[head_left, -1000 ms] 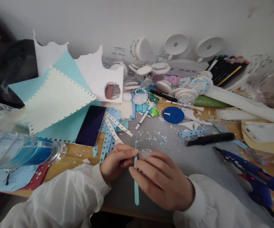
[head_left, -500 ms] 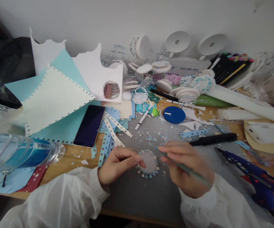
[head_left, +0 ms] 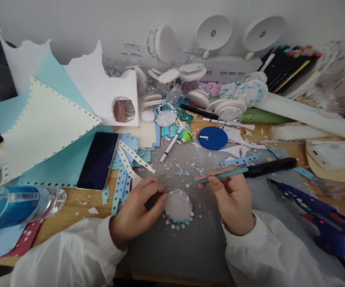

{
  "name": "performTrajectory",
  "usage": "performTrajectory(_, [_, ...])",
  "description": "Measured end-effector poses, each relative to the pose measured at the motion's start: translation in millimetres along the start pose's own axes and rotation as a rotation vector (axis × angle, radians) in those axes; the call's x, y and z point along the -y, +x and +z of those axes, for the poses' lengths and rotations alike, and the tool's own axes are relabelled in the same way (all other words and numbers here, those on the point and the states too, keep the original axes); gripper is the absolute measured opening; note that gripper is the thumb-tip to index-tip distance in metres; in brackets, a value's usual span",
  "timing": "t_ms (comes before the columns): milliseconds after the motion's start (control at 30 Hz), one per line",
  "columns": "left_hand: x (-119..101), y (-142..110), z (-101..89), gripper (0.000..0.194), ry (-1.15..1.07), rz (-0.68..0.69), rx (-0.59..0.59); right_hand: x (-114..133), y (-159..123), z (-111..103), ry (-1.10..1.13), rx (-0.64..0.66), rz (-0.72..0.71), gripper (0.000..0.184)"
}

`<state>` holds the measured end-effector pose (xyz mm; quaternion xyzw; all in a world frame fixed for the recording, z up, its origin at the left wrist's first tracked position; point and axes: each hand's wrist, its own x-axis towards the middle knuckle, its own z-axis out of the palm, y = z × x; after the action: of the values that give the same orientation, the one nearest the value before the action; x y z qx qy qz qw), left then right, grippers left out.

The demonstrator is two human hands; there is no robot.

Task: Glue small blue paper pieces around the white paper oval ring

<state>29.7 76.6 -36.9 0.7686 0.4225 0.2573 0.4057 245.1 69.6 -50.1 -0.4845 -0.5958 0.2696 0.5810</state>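
Right hand point(head_left: 233, 201) pinches teal tweezers point(head_left: 227, 174), tips pointing left (toward a small blue star point(head_left: 187, 185)); the star-edged disc point(head_left: 178, 206) lies between hands, nearer the curled left hand point(head_left: 139, 209), whose grip is unclear.

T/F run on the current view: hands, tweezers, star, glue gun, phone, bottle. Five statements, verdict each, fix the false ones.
1. The right hand holds the teal tweezers. True.
2. The left hand grips the blue glue gun. False: the blue glue gun lies at the far right; the left hand is beside the star-edged disc.
3. A small light-blue star shows at the tips of the tweezers. True, though whether they grip it is too small to tell.
4. The smartphone lies left of the blue disc. True.
5. The clear plastic bottle is at the right edge of the view. False: the clear plastic bottle is at the left edge.
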Motion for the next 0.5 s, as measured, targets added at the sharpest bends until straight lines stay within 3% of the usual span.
performTrajectory(300, [-1.1,-1.2,-0.9,0.019,-0.094,-0.001,0.114,4.4,-3.7,2.1,0.101,0.023,0.029,0.011])
performTrajectory(500, [-3.0,0.3,-1.7,0.014,-0.098,0.014,0.094,3.5,-5.9,3.1,0.146,0.023,0.063,0.011])
